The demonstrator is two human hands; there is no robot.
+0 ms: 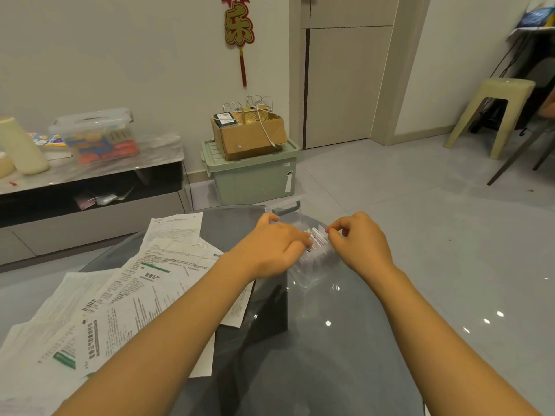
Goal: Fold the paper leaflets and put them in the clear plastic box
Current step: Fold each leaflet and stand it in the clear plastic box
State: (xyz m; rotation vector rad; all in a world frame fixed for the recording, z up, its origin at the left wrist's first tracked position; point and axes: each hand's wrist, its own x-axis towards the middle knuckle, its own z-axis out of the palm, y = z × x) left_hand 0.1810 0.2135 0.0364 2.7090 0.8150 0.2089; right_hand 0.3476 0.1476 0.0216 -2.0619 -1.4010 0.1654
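Folded leaflets (316, 238) stand on edge, packed side by side, in the clear plastic box (312, 265) on the round dark glass table (300, 355), toward its far edge. Both forearms reach forward from the bottom of the view and meet over the box. The left hand (270, 244) lies palm down across the box's left side, knuckles up, fingers bent with their tips against the folded papers; whether they pinch a sheet cannot be told. The right hand (357, 238) arches over the box's right side, fingers curled, thumb and forefinger pinching the top edge of the folded papers. The box is thin, see-through and rectangular with rounded corners, its long axis running from near the person away and a little to the right. The leaflets in it stand crosswise to that axis. Unfolded leaflets (129, 295), white, creased and printed in black with green bars, lie overlapping in a loose spread on the table's left side.
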